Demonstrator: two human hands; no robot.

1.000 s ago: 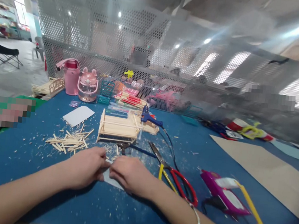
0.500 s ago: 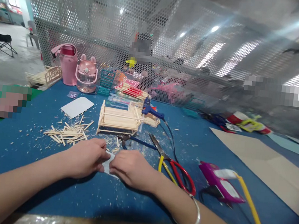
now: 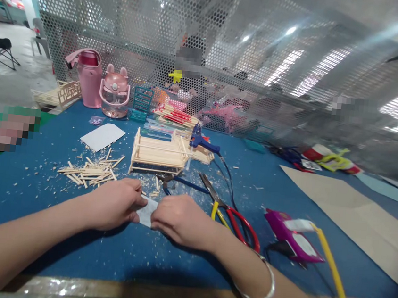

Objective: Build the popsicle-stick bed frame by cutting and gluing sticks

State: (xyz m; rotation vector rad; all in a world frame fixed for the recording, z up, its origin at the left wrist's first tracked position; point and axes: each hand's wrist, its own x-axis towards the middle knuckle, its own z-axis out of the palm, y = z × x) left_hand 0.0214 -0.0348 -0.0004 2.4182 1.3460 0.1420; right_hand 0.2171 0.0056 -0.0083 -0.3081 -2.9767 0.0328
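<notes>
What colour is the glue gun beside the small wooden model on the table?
The glue gun is blue, seen best in the head view.

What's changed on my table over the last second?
Your right hand has shifted slightly right, away from your left hand, so more of the white paper shows between them. The view has tipped down, showing more of the table's near edge. Both hands kept hold; the stick pile, wooden model and scissors stayed put.
</notes>
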